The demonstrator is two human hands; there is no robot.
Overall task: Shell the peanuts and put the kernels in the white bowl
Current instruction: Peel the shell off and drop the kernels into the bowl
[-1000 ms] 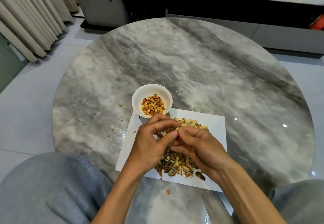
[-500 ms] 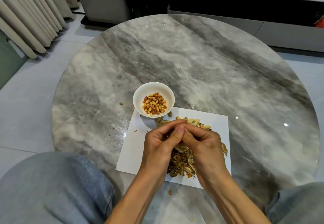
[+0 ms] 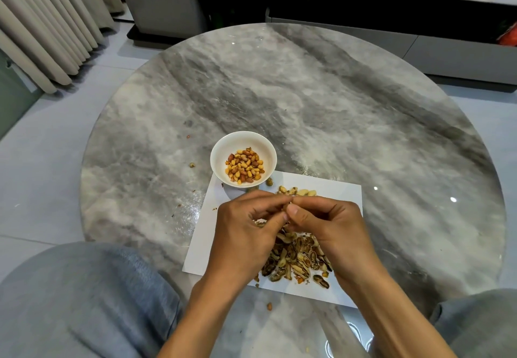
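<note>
Your left hand [image 3: 246, 229] and right hand [image 3: 327, 223] pinch one peanut [image 3: 289, 203] together above the paper sheet [image 3: 344, 195], just short of the white bowl [image 3: 221, 150]. The shell looks brittle and light, so press along its seam.

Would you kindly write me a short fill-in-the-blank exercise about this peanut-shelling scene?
1. The kernels lie in a small ____ bowl.
2. The empty shells are piled on a sheet of white ____.
3. The left hand and right hand meet over the sheet, with ____ of them pinching something small.
4. The round table has a grey ____ pattern.

Missing words: white; paper; both; marble
</note>
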